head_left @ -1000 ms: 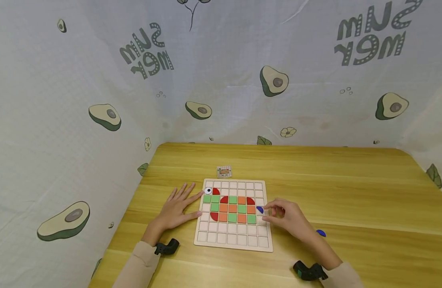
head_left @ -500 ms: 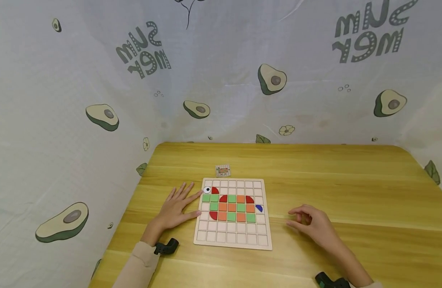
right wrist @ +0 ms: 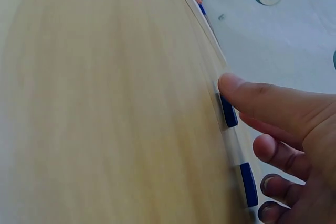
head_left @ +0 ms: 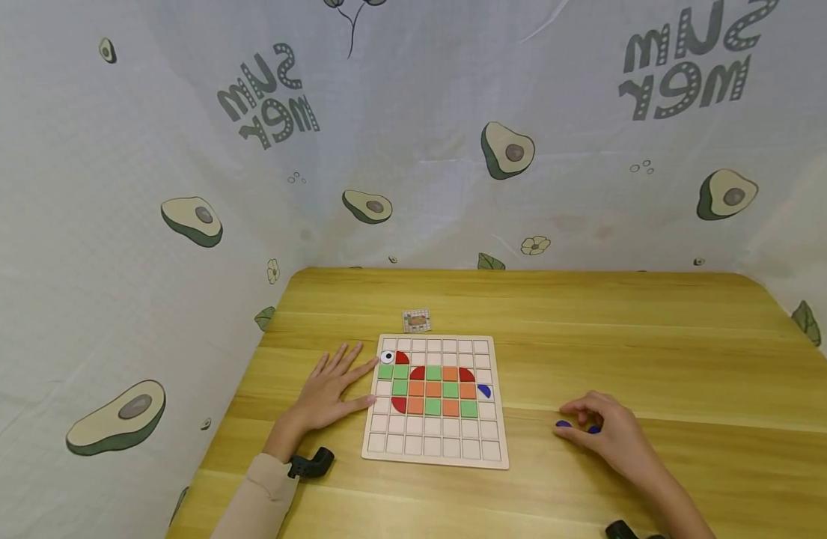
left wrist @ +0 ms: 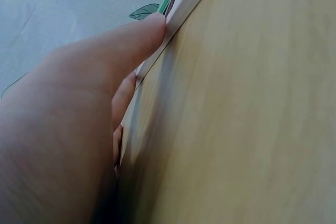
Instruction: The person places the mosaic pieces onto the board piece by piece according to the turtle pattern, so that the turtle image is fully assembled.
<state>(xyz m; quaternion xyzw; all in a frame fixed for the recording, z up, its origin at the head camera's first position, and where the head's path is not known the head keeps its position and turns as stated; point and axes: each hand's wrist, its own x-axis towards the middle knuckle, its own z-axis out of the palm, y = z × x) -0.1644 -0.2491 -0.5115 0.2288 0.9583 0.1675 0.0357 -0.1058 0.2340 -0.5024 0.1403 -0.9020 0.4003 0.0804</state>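
My left hand lies flat with spread fingers, thumb and index tips at the left edge of the gridded wooden board. Coloured tiles on the board include green and orange squares, red quarter-round tiles, a white eye tile and a blue rounded tile. To the right of the board, my right hand is low over the table. Its thumb tip is right at one loose blue tile, with the index finger apart from it. A second blue tile lies under the curled other fingers.
A small picture card lies behind the board on the wooden table. A white curtain with avocado prints hangs behind and along the sides. Black wrist devices sit at both wrists.
My right hand has let go of the blue tile on the board's right side and moved right to the loose blue tiles. My left hand has stayed in place.
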